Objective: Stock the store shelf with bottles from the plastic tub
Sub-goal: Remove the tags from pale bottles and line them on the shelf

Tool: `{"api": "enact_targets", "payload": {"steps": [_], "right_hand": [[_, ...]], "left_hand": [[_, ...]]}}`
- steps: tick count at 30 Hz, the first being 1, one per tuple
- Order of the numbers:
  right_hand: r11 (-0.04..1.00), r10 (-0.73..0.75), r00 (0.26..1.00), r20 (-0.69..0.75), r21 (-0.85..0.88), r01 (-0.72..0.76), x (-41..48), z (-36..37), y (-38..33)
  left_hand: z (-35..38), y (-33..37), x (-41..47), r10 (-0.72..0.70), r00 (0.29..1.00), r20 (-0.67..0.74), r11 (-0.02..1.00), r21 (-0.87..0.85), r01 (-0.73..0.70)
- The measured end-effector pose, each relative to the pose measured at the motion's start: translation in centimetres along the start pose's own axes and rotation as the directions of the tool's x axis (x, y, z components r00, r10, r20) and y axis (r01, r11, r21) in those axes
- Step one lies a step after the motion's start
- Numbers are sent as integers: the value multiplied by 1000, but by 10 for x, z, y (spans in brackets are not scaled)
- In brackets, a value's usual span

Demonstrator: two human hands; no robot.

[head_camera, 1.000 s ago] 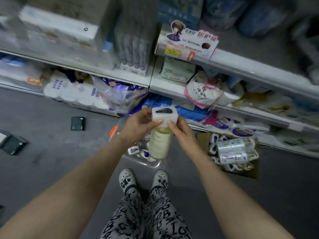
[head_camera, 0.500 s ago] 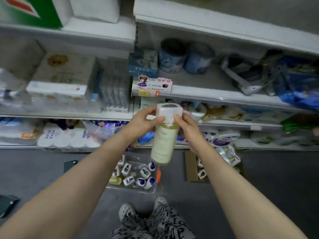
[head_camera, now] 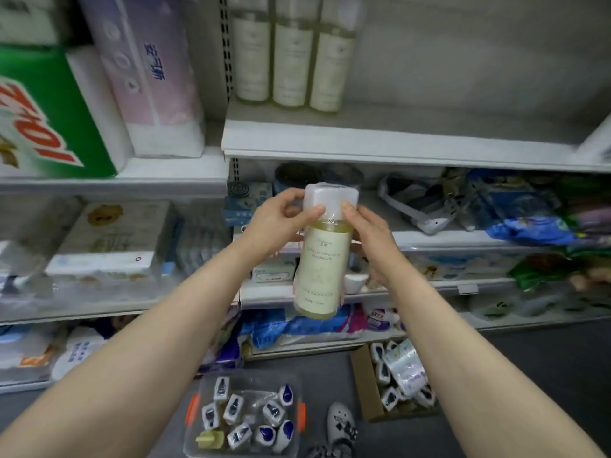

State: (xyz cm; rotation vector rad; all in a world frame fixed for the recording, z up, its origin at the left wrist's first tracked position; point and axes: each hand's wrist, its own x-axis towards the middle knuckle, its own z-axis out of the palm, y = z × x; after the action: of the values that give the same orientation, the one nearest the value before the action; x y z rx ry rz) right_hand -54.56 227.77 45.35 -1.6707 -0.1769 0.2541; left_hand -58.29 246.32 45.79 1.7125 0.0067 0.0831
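A bottle (head_camera: 322, 259) of pale yellow liquid, with a cream label and a film-wrapped white square cap, hangs nearly upright before the shelves, pinched at the cap by the left hand (head_camera: 281, 219) and right hand (head_camera: 370, 233). 3 matching bottles (head_camera: 292, 54) stand side by side on the white upper shelf (head_camera: 396, 140). The clear plastic tub (head_camera: 191, 412) with orange latches sits on the floor below, holding small capped bottles (head_camera: 244, 421).

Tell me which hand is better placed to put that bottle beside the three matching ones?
Probably the right hand: like the left hand it pinches the bottle cap, but it sits below the free shelf right of the three bottles.
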Motion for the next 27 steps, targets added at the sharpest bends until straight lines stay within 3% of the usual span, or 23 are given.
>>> {"api": "enact_targets", "payload": {"steps": [8, 27], "right_hand": [[995, -93, 995, 27, 37, 92, 48, -43, -54], [965, -261, 963, 73, 39, 258, 139, -112, -174]], "left_hand": [[22, 60, 52, 43, 995, -86, 997, -58, -49], [55, 177, 151, 272, 926, -263, 961, 25, -275]]}}
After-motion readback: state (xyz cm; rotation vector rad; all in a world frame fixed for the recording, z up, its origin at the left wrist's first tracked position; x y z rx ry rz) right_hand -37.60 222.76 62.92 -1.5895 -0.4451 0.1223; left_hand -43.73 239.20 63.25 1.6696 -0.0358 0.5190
